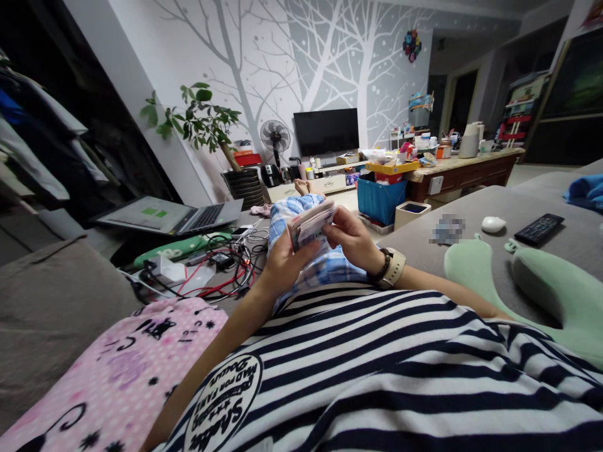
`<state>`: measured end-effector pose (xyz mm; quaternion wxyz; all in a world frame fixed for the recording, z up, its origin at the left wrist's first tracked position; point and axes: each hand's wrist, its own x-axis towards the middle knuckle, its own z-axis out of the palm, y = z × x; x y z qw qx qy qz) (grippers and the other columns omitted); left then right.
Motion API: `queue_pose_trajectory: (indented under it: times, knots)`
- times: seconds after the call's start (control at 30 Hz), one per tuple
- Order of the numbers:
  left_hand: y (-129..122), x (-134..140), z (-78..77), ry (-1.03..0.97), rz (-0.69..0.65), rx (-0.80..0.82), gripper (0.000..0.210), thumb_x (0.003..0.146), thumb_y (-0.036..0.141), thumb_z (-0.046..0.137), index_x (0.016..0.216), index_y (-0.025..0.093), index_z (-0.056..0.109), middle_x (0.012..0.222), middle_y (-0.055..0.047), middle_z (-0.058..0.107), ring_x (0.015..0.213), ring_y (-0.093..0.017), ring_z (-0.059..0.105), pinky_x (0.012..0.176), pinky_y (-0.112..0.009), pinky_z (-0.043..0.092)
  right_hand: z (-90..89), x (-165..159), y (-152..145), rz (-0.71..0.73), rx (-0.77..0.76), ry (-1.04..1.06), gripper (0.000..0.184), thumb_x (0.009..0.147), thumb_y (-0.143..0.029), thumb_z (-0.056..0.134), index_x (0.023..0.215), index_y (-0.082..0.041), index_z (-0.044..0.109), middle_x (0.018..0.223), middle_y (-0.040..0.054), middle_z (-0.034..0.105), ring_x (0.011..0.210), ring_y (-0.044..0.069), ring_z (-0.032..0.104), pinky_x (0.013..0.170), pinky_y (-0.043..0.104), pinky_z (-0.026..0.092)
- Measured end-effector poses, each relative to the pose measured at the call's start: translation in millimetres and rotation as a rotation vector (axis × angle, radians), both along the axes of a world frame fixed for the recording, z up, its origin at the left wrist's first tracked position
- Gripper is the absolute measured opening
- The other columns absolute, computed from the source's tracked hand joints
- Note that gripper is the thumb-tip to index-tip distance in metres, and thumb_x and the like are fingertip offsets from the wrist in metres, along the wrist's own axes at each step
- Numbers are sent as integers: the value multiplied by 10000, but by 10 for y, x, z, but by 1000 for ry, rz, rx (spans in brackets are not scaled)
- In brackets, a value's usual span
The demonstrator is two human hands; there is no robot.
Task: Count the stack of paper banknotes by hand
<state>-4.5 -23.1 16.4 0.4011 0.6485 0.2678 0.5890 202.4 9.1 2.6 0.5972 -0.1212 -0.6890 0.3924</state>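
Observation:
In the head view, a thin stack of printed paper pieces, pale pinkish with dark marks, is held tilted above my lap. Whether they are cards or banknotes I cannot tell. My left hand is wrapped round the stack's lower left side, its thumb lying across the front. At the right edge, my right hand is closed with its fingertips against the pieces. On my right wrist sit a dark beaded bracelet and a light-banded watch. Below the stack, my legs are in blue checked trousers.
An open laptop and tangled cables lie on the left, near a pink blanket. On the right are a green neck pillow, a remote and a white mouse. Further off stands a cluttered table.

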Motion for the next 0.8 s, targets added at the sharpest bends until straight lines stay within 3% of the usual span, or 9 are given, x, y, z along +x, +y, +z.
queue_pose_trajectory:
  times: [0.13, 0.27, 0.43, 0.53, 0.63, 0.7, 0.8]
  knots:
    - [-100, 1, -34, -88, -257, -138, 649, 775, 462, 1177, 1349, 261, 949, 1225, -112, 971, 1175, -395, 932, 1140, -539, 754, 36, -30, -97, 31, -13, -43, 604, 1012, -790, 979, 1114, -287, 663, 935, -45, 681, 674, 132, 551, 635, 299, 572]
    - [-130, 21, 0, -200, -333, -273, 564, 696, 420, 1092, 1195, 230, 912, 1041, -126, 926, 1205, -482, 928, 1099, -625, 779, 79, -72, -114, -4, -26, -67, 545, 1022, -718, 982, 1072, -285, 654, 926, -44, 683, 678, 136, 580, 651, 300, 589]
    - [-145, 120, 90, -335, -251, -321, 325, 694, 316, 932, 1001, 265, 840, 774, -60, 790, 1193, -481, 940, 1055, -588, 805, 176, -167, -105, -30, -40, -131, 451, 1047, -613, 973, 1113, -279, 677, 949, -42, 706, 674, 151, 625, 686, 325, 637]
    - [-148, 193, 140, -394, -118, -381, 341, 696, 245, 882, 1036, 245, 855, 768, -48, 805, 1127, -442, 958, 1027, -528, 810, 200, -207, -100, -227, 12, -221, 269, 1153, -502, 845, 1171, -258, 733, 991, -16, 748, 730, 169, 686, 748, 338, 663]
    - [-128, 246, 155, -469, 3, -426, 451, 680, 191, 871, 1129, 229, 889, 803, -28, 856, 1040, -392, 968, 998, -463, 807, 197, -213, -94, -486, 133, -334, 204, 1174, -408, 825, 1276, -233, 805, 1157, 59, 826, 944, 224, 788, 886, 379, 731]
    - [-99, 262, 136, -502, 44, -427, 469, 685, 173, 879, 1151, 223, 901, 807, -18, 871, 972, -362, 966, 966, -424, 802, 200, -206, -102, -618, 246, -368, 385, 1156, -328, 841, 1523, -218, 809, 1396, 144, 849, 1133, 279, 830, 983, 438, 783]
    - [-37, 249, 81, -539, 67, -404, 391, 705, 172, 889, 1093, 227, 898, 808, -7, 879, 848, -316, 935, 840, -367, 780, 251, -200, -142, -738, 482, -403, 778, 1139, -166, 764, 1901, -227, 618, 1799, 242, 721, 1520, 378, 784, 1250, 585, 779]
